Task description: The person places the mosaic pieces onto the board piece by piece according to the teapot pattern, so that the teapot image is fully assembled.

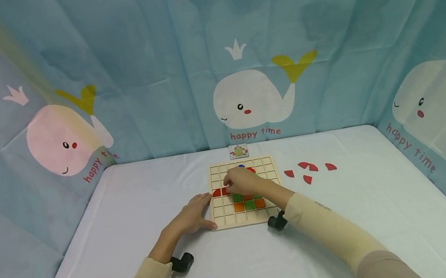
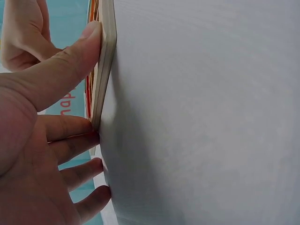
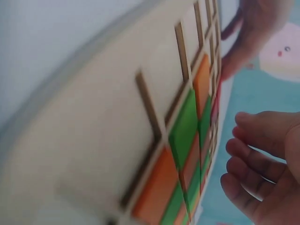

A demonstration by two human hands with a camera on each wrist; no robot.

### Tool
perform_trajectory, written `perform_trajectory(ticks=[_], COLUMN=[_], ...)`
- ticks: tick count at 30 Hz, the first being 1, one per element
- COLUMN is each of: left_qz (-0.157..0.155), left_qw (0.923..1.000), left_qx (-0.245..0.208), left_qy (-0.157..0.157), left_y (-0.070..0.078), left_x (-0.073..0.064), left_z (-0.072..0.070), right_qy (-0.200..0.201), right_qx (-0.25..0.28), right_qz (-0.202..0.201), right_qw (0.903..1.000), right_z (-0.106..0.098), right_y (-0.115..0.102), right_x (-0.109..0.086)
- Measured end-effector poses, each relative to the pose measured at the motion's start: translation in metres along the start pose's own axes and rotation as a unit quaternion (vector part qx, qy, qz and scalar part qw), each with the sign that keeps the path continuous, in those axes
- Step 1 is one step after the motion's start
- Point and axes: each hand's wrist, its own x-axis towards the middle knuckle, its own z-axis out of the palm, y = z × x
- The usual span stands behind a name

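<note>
A square wooden grid board lies on the white table, with several orange and green square tiles set in its cells. Two red quarter-round pieces sit side by side in a row at its left. My left hand rests against the board's left edge, thumb by the near corner and fingers spread. Over the board's middle, my right hand has its fingertips just above the second red piece. The right wrist view shows these fingers loosely bent with nothing visible between them. This hand partly hides blue and red pieces behind it.
Several loose red quarter-round pieces are scattered on the table to the right of the board. A small picture card lies beyond the board's far edge. A blue curtain with whale prints encloses the back and sides of the table.
</note>
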Motion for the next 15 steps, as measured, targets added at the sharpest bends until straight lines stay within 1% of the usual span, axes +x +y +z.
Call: perform_trajectory(ticks=[7, 11, 15], left_qz=[-0.005, -0.005, 0.002], left_qw=[1.0000, 1.0000, 1.0000], left_qx=[-0.005, -0.005, -0.001], left_qy=[0.004, 0.003, 0.000], left_y=[0.000, 0.000, -0.001], left_x=[0.000, 0.000, 0.000], left_z=[0.002, 0.002, 0.000], right_qy=[0.017, 0.024, 0.028], right_qx=[-0.011, -0.023, -0.022], right_qz=[0.006, 0.025, 0.047], right_qw=[0.9998, 0.9991, 0.9982], right_z=[-0.021, -0.031, -0.037], right_y=[0.019, 0.032, 0.048], right_x=[-0.017, -0.027, -0.037])
